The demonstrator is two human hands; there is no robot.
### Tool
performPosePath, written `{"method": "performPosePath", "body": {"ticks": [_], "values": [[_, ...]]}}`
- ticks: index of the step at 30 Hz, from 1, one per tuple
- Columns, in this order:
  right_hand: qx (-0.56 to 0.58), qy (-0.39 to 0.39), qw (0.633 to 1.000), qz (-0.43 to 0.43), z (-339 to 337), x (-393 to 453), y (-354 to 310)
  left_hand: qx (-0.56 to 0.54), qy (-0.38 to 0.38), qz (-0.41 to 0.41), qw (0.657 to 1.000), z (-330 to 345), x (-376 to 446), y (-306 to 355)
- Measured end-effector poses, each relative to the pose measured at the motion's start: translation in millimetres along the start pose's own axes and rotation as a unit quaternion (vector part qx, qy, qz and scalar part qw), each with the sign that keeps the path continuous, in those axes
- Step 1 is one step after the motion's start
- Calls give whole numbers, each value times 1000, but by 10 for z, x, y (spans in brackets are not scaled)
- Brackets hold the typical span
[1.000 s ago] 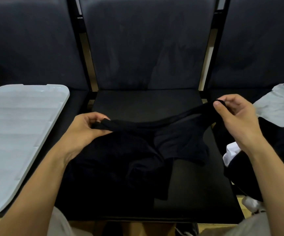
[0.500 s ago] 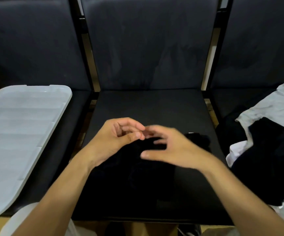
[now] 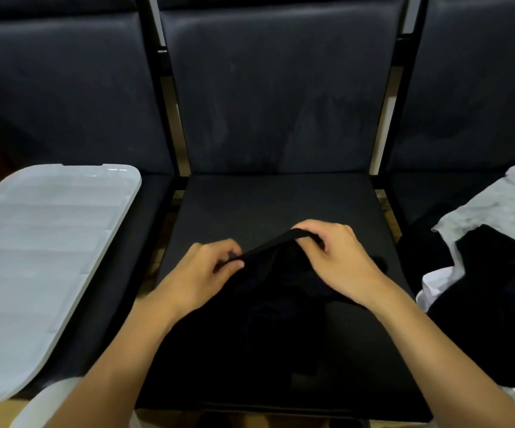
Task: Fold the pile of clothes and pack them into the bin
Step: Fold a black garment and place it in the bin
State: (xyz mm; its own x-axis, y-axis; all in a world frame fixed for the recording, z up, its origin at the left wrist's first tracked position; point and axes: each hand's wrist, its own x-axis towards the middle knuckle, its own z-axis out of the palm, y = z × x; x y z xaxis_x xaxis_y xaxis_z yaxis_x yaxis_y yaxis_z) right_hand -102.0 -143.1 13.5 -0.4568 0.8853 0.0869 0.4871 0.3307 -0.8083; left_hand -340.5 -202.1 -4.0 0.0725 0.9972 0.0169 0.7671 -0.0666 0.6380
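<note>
**Two Hands on One Black Garment, Middle Seat**

Three dark padded chairs stand side by side, their backrests filling the upper part of the view. The middle seat [image 3: 281, 205] is a flat, squarish cushion with a smooth, matte black cover; narrow black frame posts separate it from its neighbours. A strip of light-coloured floor shows below the front edge of the seats.

On the left seat lies a bin lid [image 3: 43, 257], made of translucent white plastic, with rounded corners and shallow ribs running across its surface.

On the right seat lies the pile of clothes [image 3: 497, 273]: a pale grey garment on top toward the back, black fabric in front of it, and a white piece at the near-left edge. All are crumpled and unfolded.

The black garment [image 3: 268, 304] rests on the middle seat, near its front half. It is soft, thin and matte, and its outline is hard to separate from the black cushion. Its upper edge is lifted off the seat as a narrow taut band.

The left hand [image 3: 210, 270] pinches the left end of that band between thumb and curled fingers. The right hand [image 3: 339, 257] grips the right end, fingers curled over the fabric. The two hands are close together.
</note>
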Motion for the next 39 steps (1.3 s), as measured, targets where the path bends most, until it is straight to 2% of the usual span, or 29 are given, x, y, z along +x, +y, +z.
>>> {"method": "performPosePath", "body": {"ticks": [3,6,7,9,11,12,16,17,21,25,27,30,34,36,39], "values": [[40,34,999,15,-105,41,-22,47,1,-9,999,10,6,-176],[95,58,993,47,-230,142,-107,-64,-38,-46,996,34,-25,-263],[96,55,992,54,-284,182,-138,-124,-27,-60,990,43,-26,-263],[75,53,995,44,-437,347,-170,-220,51,-79,971,-53,70,-227],[52,64,996,24,-668,582,-194,-246,110,-80,960,-355,225,-135],[39,73,996,14,-823,714,-239,-228,111,-66,965,-578,303,-69],[-55,111,991,-48,-1498,1157,-636,-53,-21,8,998,-1564,572,308],[-74,121,988,-58,-1657,1241,-763,4,-19,22,1000,-1785,645,393],[-149,194,962,-126,-2230,1341,-1313,223,108,59,967,-2530,857,631],[-126,235,952,-153,-2505,1063,-1547,318,182,42,930,-2745,651,831],[-116,215,960,-138,-2405,839,-1427,340,192,40,920,-2600,471,775],[-114,132,981,-81,-1991,397,-1026,361,131,12,923,-2146,143,456],[-196,-29,978,-68,-1163,-326,-266,365,-12,-28,930,-1270,-487,-76],[-204,-123,971,-13,-787,-600,75,363,-83,-57,926,-899,-774,-316],[-171,-222,957,74,-360,-942,351,326,-208,-85,918,-519,-1103,-538]]}}
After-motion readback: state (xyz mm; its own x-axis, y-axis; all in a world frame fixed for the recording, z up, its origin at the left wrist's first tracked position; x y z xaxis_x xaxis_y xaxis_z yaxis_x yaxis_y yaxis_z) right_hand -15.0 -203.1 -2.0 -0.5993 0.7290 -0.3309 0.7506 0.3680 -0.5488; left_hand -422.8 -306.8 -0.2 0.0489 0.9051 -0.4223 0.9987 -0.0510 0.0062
